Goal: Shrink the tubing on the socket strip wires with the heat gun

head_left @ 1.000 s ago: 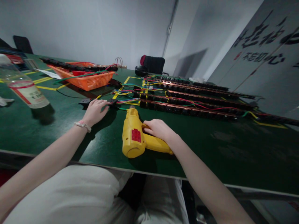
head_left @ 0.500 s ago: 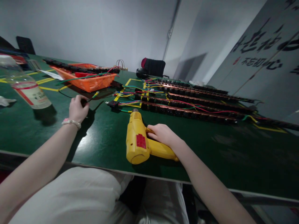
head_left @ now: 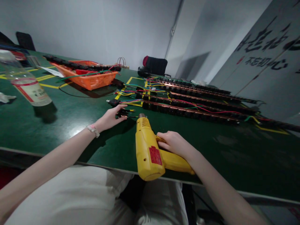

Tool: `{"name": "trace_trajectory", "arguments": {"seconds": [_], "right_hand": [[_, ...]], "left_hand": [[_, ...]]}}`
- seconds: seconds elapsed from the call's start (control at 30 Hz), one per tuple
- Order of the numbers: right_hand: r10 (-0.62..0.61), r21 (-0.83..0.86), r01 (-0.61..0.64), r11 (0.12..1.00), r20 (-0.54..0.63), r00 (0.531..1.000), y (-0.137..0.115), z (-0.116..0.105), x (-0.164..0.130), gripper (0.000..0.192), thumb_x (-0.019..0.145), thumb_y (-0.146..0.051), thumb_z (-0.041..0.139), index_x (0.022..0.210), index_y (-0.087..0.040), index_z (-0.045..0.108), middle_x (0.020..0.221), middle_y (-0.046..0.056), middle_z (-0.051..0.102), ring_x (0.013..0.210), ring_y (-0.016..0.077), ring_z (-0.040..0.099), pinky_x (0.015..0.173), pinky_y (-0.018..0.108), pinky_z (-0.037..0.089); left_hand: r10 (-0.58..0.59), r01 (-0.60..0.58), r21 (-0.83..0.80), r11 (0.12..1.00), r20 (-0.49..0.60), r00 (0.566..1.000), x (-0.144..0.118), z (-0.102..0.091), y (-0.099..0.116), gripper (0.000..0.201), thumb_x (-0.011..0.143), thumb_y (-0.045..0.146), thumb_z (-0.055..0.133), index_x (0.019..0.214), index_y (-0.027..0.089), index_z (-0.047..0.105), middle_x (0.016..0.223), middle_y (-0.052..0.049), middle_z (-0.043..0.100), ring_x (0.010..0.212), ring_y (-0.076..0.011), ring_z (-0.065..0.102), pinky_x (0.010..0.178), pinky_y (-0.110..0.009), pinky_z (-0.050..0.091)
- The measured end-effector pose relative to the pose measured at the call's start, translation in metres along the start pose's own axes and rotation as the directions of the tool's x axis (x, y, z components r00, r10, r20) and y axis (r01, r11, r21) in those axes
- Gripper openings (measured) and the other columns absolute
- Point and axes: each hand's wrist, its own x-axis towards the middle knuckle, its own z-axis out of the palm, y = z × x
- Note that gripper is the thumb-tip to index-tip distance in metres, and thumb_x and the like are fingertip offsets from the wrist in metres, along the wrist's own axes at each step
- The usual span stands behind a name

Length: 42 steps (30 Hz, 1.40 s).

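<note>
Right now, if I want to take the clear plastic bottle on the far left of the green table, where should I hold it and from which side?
Hold the bottle around its labelled middle, coming from its right, open side. It stands upright, leaning only in the wide view, so a sideways wrap suits it. The left hand is nearest, but it holds a small wired part.

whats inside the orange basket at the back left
The orange basket holds long black strips lying across its top, with green and red wires trailing over the rim. Its mesh walls and those strips hide whatever lies lower down.
</note>
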Motion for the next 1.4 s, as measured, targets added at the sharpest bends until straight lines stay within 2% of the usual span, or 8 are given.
{"name": "trace_trajectory", "arguments": {"seconds": [0.17,0.37,0.53,0.63,0.77,1.0,1.2,1.4], "right_hand": [[-0.018,-0.034,0.018,0.999,-0.007,1.0,-0.003,-0.001,0.001,0.015,0.094,-0.03,0.051,0.092,-0.019,0.061,0.08,0.004,0.067,0.073,0.0166,0.058,0.063,0.026,0.03],[-0.013,-0.055,0.014,0.998,0.023,1.0,-0.007,-0.006,0.002,0.017,0.095,-0.03,0.049,0.093,-0.018,0.061,0.083,0.006,0.068,0.076,0.0167,0.06,0.063,0.026,0.029],[-0.026,-0.05,0.027,0.998,0.022,0.999,-0.008,-0.006,0.002,0.018,0.095,-0.03,0.049,0.093,-0.018,0.061,0.083,0.006,0.069,0.077,0.0173,0.061,0.062,0.026,0.029],[-0.043,-0.054,0.043,0.998,0.002,0.999,-0.007,-0.005,0.002,0.018,0.095,-0.03,0.048,0.094,-0.018,0.061,0.084,0.006,0.069,0.077,0.0179,0.062,0.062,0.027,0.029],[-0.048,-0.067,0.048,0.997,0.014,0.999,-0.006,-0.004,0.002,0.017,0.095,-0.029,0.048,0.095,-0.018,0.061,0.086,0.007,0.07,0.08,0.0186,0.063,0.062,0.027,0.03],[-0.102,-0.047,0.102,0.994,-0.005,0.995,-0.014,-0.006,0.011,0.018,0.096,-0.03,0.048,0.097,-0.017,0.06,0.087,0.008,0.07,0.081,0.0199,0.064,0.063,0.027,0.031],[-0.206,-0.029,0.205,0.978,-0.031,0.978,-0.035,-0.006,0.034,0.019,0.096,-0.032,0.05,0.1,-0.018,0.061,0.089,0.009,0.071,0.082,0.0211,0.065,0.062,0.028,0.031],[-0.24,0.026,0.242,0.97,-0.068,0.968,-0.033,-0.001,0.036,0.019,0.097,-0.033,0.049,0.097,-0.018,0.061,0.091,0.006,0.07,0.082,0.0189,0.063,0.062,0.027,0.031]], "left_hand": [[0.015,-0.015,0.002,1.0,0.031,0.999,0.0,0.003,-0.01,0.05,0.08,0.049,0.06,0.12,0.019,0.057,0.108,-0.007,0.069,0.095,-0.0227,0.066,0.091,-0.04,0.052],[0.024,-0.029,0.091,0.995,0.06,0.998,0.0,0.003,-0.018,0.046,0.081,0.048,0.059,0.116,0.017,0.059,0.102,-0.007,0.069,0.091,-0.0233,0.066,0.086,-0.038,0.052],[0.103,-0.118,0.183,0.976,0.092,0.99,-0.001,0.004,-0.017,0.044,0.084,0.054,0.055,0.105,0.016,0.064,0.103,-0.01,0.064,0.093,-0.0241,0.064,0.086,-0.038,0.051],[0.133,-0.144,0.216,0.966,0.066,0.989,-0.001,0.003,-0.015,0.045,0.084,0.056,0.054,0.101,0.016,0.066,0.103,-0.01,0.061,0.093,-0.0239,0.063,0.088,-0.037,0.051],[0.097,-0.105,0.258,0.96,0.041,0.994,-0.001,0.001,-0.009,0.047,0.083,0.054,0.055,0.113,0.019,0.064,0.105,-0.009,0.065,0.097,-0.0245,0.064,0.091,-0.037,0.049],[-0.034,0.028,0.328,0.944,0.01,0.999,-0.004,-0.001,-0.003,0.045,0.083,0.053,0.054,0.112,0.019,0.062,0.106,-0.009,0.07,0.096,-0.0267,0.066,0.086,-0.035,0.05],[-0.071,0.06,0.327,0.943,0.022,0.997,-0.004,-0.002,-0.007,0.044,0.083,0.042,0.051,0.12,0.019,0.059,0.117,-0.01,0.068,0.106,-0.027,0.064,0.093,-0.037,0.048],[-0.093,0.082,0.317,0.945,0.02,0.995,-0.003,-0.003,-0.006,0.043,0.082,0.04,0.051,0.119,0.02,0.059,0.119,-0.009,0.067,0.108,-0.0269,0.063,0.094,-0.037,0.048]]}}
